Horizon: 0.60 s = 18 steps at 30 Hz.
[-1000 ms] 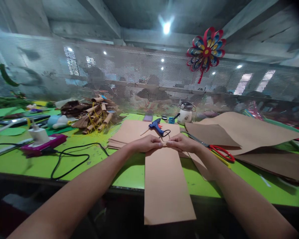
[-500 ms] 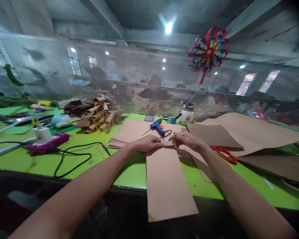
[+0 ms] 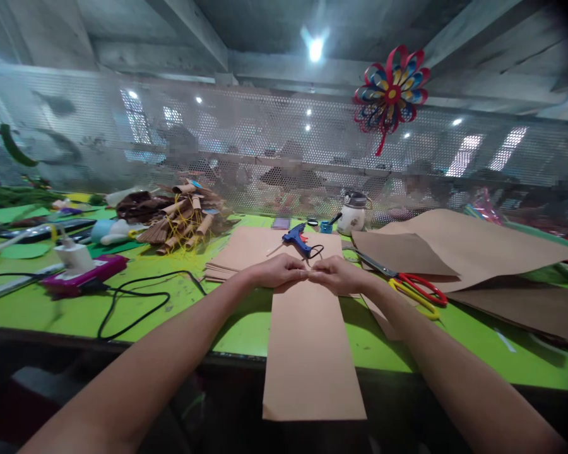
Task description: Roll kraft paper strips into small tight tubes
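Observation:
A long strip of brown kraft paper (image 3: 310, 353) hangs toward me over the table's front edge. Its far end is pinched between the fingers of my left hand (image 3: 283, 271) and my right hand (image 3: 337, 273), whose fingertips nearly meet at the strip's top edge. Just beyond my hands a blue glue gun (image 3: 296, 239) lies on a stack of brown paper sheets (image 3: 239, 249). Right of my right hand lie scissors (image 3: 416, 290) with one red and one yellow handle. The paper's edge under my fingers is partly hidden.
The green table (image 3: 236, 328) carries a pink power strip (image 3: 82, 275) with a black cable at left. Bundled brown paper rolls (image 3: 189, 217) stand behind it. A white jar (image 3: 351, 217) stands at the back, large brown sheets (image 3: 468, 246) at right. A perforated screen (image 3: 246, 139) rises behind.
My right hand has moved left along the paper's edge, closer to my left hand. The strip's near end has swung slightly left. More of the scissors shows.

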{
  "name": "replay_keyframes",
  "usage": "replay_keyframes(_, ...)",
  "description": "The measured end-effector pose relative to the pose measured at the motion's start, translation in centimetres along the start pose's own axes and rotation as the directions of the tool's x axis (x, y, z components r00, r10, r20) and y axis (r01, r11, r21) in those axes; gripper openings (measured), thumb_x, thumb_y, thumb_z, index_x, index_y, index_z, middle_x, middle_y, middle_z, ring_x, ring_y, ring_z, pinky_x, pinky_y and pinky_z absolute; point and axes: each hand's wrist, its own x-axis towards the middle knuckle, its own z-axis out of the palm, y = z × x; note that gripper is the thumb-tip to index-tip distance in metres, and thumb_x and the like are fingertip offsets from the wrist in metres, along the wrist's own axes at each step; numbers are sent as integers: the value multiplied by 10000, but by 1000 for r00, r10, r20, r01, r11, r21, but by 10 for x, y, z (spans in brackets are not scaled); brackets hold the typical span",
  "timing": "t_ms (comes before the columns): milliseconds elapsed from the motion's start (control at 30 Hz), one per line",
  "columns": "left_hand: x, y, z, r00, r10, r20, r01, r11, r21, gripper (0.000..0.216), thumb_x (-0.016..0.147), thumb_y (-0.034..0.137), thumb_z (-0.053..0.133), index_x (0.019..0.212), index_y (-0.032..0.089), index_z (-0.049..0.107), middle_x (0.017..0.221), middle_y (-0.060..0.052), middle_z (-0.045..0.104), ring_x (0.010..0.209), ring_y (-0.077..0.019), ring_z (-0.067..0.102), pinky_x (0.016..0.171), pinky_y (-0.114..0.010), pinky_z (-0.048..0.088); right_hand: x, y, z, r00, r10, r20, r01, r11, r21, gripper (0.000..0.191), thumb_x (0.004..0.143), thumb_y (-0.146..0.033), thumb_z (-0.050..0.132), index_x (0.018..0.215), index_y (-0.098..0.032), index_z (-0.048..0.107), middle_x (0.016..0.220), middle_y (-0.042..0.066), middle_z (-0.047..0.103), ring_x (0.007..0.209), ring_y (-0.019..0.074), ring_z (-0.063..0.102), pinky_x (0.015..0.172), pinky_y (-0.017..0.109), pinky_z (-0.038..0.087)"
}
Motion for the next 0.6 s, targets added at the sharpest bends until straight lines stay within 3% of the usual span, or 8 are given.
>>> replay_keyframes(200,6,-7,-3,996,19,-81,-10,994,111,473,761,571,466,615,123,498,544,30,385,508,-68,330,463,-189,251,1,4,1,999,36,-6,-34,988,153,409,762,-529,484,642,-139,495,561,-35,374,518,73,321,470,201,238)
replay_keyframes(367,5,-10,-4,995,-41,-91,52,991,120,482,756,574,469,686,108,570,550,26,420,501,-72,363,457,-187,257,-3,11,-5,998,51,45,-63,939,338,429,758,-543,492,618,-139,466,525,-45,366,479,64,310,464,206,237)
replay_keyframes(500,2,-9,-8,987,-161,-9,161,986,31,436,741,554,502,786,127,575,564,18,496,467,-95,475,431,-184,308,-6,19,-10,997,78,3,-72,909,410,416,754,-511,519,581,-142,434,487,-56,348,441,51,284,438,204,198)
replay_keyframes(600,0,-9,-9,982,-186,19,186,983,0,406,761,535,485,748,133,541,555,-1,538,486,-125,544,440,-190,356,-7,23,-11,993,121,-9,-105,897,429,404,741,-501,541,582,-143,443,472,-57,358,419,49,291,418,202,194)
